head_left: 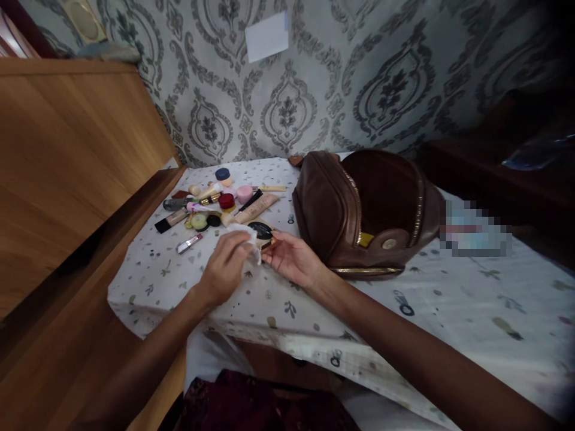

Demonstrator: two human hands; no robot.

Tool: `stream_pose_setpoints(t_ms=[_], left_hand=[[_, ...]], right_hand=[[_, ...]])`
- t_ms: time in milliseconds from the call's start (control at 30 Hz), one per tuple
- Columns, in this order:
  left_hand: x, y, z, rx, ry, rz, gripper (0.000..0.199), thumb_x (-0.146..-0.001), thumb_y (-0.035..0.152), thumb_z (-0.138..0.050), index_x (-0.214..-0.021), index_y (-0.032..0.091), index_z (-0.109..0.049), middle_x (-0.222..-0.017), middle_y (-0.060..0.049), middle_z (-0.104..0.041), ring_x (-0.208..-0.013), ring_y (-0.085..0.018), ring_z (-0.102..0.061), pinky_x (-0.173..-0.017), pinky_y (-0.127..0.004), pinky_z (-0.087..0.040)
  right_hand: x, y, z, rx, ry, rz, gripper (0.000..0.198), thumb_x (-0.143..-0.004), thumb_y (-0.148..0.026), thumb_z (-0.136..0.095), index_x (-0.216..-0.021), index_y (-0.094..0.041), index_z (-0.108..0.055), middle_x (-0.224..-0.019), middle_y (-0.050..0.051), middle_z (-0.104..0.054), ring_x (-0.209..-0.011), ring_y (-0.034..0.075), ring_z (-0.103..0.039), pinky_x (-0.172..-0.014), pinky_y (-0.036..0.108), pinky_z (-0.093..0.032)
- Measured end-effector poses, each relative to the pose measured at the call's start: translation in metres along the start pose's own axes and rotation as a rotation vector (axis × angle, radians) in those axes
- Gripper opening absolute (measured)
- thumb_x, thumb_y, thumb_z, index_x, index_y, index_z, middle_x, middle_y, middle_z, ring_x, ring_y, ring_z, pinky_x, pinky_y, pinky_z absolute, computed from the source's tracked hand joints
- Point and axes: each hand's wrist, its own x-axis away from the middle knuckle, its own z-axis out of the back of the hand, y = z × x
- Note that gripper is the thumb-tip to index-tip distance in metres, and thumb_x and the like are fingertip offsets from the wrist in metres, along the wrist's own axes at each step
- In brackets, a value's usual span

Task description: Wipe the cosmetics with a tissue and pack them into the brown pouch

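Note:
My left hand (pixel 224 263) is closed on a crumpled white tissue (pixel 254 245) above the front part of the table. Pinched in the fingertips of my right hand (pixel 294 257) is a small cosmetic item with a gold-brown edge (pixel 268 244); its exact kind is partly hidden. A black oval lid (pixel 260 230) shows right behind the tissue, and I cannot tell whether it belongs to the held item. Beyond my hands lie a beige squeeze tube (pixel 257 208), a red-lidded jar (pixel 227 202), a pink jar (pixel 245 194) and a lip gloss tube (pixel 189 243).
A brown leather bag (pixel 323 209) stands unzipped to the right of my hands. Several more cosmetics, including a foundation bottle (pixel 171 221) and a blue-lidded jar (pixel 223 176), cluster at the back left. A wooden cabinet (pixel 81 149) borders the cloth-covered table (pixel 287 311) on the left.

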Motion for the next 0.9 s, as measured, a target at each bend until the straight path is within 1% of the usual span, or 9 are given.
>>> stream_pose_setpoints(t_ms=[67, 133, 233, 367, 500, 567, 667, 800, 900], left_hand=[[-0.002, -0.008, 0.002, 0.02, 0.041, 0.161, 0.018, -0.096, 0.008, -0.045, -0.103, 0.018, -0.058, -0.108, -0.01, -0.064, -0.106, -0.02, -0.061, -0.094, -0.039, -0.053], [-0.003, -0.014, 0.003, 0.049, 0.071, 0.284, 0.016, -0.096, 0.011, -0.046, -0.103, 0.018, -0.058, -0.107, -0.009, -0.064, -0.105, -0.02, -0.062, -0.093, -0.038, -0.052], [-0.005, -0.014, 0.003, 0.089, 0.093, 0.341, 0.015, -0.095, 0.012, -0.047, -0.103, 0.019, -0.057, -0.107, -0.008, -0.065, -0.106, -0.02, -0.062, -0.093, -0.037, -0.052], [-0.003, -0.001, -0.001, 0.117, 0.066, 0.284, 0.018, -0.094, 0.007, -0.046, -0.103, 0.018, -0.058, -0.11, -0.009, -0.064, -0.107, -0.018, -0.062, -0.094, -0.034, -0.052], [0.001, 0.012, -0.004, 0.155, 0.037, 0.165, 0.021, -0.094, 0.005, -0.045, -0.106, 0.017, -0.057, -0.112, -0.01, -0.064, -0.11, -0.019, -0.061, -0.095, -0.036, -0.053], [0.001, 0.015, -0.004, 0.167, 0.022, 0.072, 0.022, -0.094, 0.003, -0.044, -0.106, 0.016, -0.057, -0.112, -0.012, -0.064, -0.113, -0.021, -0.061, -0.095, -0.038, -0.054], [0.0, 0.02, -0.002, 0.188, 0.017, -0.039, 0.022, -0.094, 0.003, -0.046, -0.105, 0.016, -0.058, -0.11, -0.013, -0.066, -0.115, -0.022, -0.062, -0.093, -0.04, -0.057], [-0.003, 0.025, 0.003, 0.214, 0.033, -0.091, 0.018, -0.096, 0.006, -0.048, -0.105, 0.017, -0.059, -0.105, -0.01, -0.069, -0.112, -0.021, -0.065, -0.09, -0.04, -0.06], [-0.005, 0.026, 0.009, 0.229, 0.017, -0.132, 0.016, -0.096, 0.007, -0.048, -0.102, 0.016, -0.06, -0.105, -0.01, -0.07, -0.114, -0.022, -0.065, -0.09, -0.039, -0.061]], right_hand=[[0.001, 0.001, 0.0, 0.012, 0.012, -0.004, 0.004, -0.08, -0.011, -0.065, -0.082, -0.014, -0.066, -0.072, 0.003, -0.072, -0.065, 0.013, -0.065, -0.066, 0.025, -0.057], [0.001, 0.002, 0.001, 0.032, 0.002, 0.002, 0.008, -0.08, -0.009, -0.066, -0.086, -0.013, -0.067, -0.078, 0.004, -0.073, -0.071, 0.013, -0.067, -0.07, 0.025, -0.058], [0.002, 0.004, 0.001, 0.062, -0.039, 0.02, 0.014, -0.078, -0.007, -0.07, -0.09, -0.013, -0.068, -0.083, 0.004, -0.073, -0.077, 0.014, -0.069, -0.076, 0.027, -0.059], [0.0, 0.006, 0.003, 0.052, -0.025, 0.045, 0.016, -0.075, -0.006, -0.073, -0.088, -0.013, -0.068, -0.087, 0.004, -0.073, -0.081, 0.014, -0.069, -0.079, 0.028, -0.058], [-0.001, 0.006, 0.002, 0.021, -0.021, 0.058, 0.014, -0.074, -0.008, -0.076, -0.083, -0.015, -0.067, -0.079, 0.001, -0.07, -0.074, 0.011, -0.066, -0.073, 0.023, -0.056], [0.0, 0.005, 0.0, 0.042, -0.05, 0.038, 0.015, -0.074, -0.016, -0.079, -0.083, -0.015, -0.067, -0.077, 0.0, -0.069, -0.071, 0.01, -0.063, -0.067, 0.021, -0.054], [0.005, 0.006, -0.003, 0.13, -0.096, 0.012, 0.025, -0.072, -0.031, -0.084, -0.085, -0.018, -0.068, -0.074, -0.003, -0.065, -0.067, 0.009, -0.058, -0.058, 0.019, -0.049], [0.011, 0.009, -0.006, 0.27, -0.103, -0.015, 0.032, -0.067, -0.039, -0.088, -0.088, -0.024, -0.068, -0.074, -0.005, -0.061, -0.066, 0.009, -0.054, -0.055, 0.018, -0.042], [0.014, 0.009, -0.009, 0.286, -0.127, -0.033, 0.038, -0.062, -0.043, -0.089, -0.089, -0.024, -0.069, -0.073, -0.005, -0.061, -0.064, 0.009, -0.053, -0.054, 0.018, -0.04]])
